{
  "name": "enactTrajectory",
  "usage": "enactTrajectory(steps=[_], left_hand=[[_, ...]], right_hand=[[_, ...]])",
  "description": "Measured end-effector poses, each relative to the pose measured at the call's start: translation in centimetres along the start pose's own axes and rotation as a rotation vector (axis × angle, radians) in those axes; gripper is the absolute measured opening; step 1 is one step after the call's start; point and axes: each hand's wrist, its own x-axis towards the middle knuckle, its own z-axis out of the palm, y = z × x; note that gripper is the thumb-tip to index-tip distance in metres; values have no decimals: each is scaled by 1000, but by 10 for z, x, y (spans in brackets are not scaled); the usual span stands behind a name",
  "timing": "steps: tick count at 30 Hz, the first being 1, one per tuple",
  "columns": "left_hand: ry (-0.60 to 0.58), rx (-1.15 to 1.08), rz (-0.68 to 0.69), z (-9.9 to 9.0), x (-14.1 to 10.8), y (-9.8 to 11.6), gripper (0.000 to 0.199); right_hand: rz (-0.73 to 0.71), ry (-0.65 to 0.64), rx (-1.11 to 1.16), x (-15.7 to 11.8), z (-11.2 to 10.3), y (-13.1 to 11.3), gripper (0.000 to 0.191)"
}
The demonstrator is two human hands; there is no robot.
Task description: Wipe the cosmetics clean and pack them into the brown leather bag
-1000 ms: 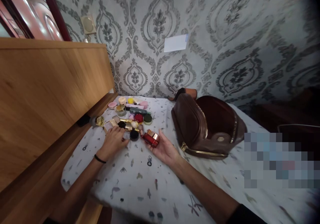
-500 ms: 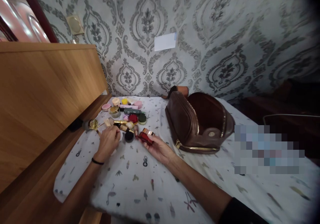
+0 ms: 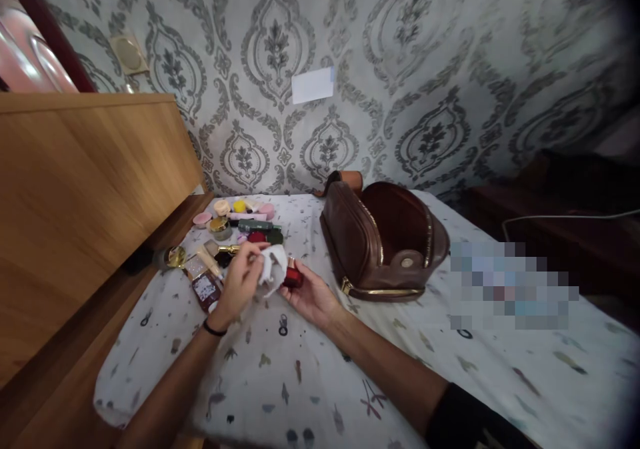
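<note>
My left hand [image 3: 241, 285] is closed on a crumpled white tissue [image 3: 273, 270], held up against the item in the other hand. In my right hand [image 3: 311, 294] is a small red glass bottle [image 3: 293, 277], partly hidden by the tissue and my fingers. Behind my left hand lie several cosmetics: a dark green tube [image 3: 255, 225], a gold-lidded jar [image 3: 219, 227] and a red round container [image 3: 257, 237]. A dark patterned palette [image 3: 207, 290] lies left of my left wrist.
An open brown leather bag [image 3: 360, 249] stands to the right on the white patterned sheet [image 3: 280, 382]. A wooden cabinet [image 3: 100, 175] borders the left side. Wallpaper rises behind, with a white card [image 3: 313, 85] on it. A blurred-out patch [image 3: 515, 289] lies at right.
My left hand has moved right from beside the cosmetics, bringing the tissue up to the red bottle. The dark palette now shows. The view has shifted slightly to the right.
</note>
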Motion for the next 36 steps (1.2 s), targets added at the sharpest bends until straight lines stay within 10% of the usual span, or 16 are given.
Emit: enactTrajectory(steps=[7,27,36], left_hand=[[-20,136,59,50,-14,-6,12],[12,51,-59,50,-23,-47,55],[48,64,-83,48,-21,-32,42]], right_hand=[[22,-35,-34,4,-7,2,24],[-109,3,-134,-14,-20,9,64],[-81,-90,-285,0,-34,13,76]])
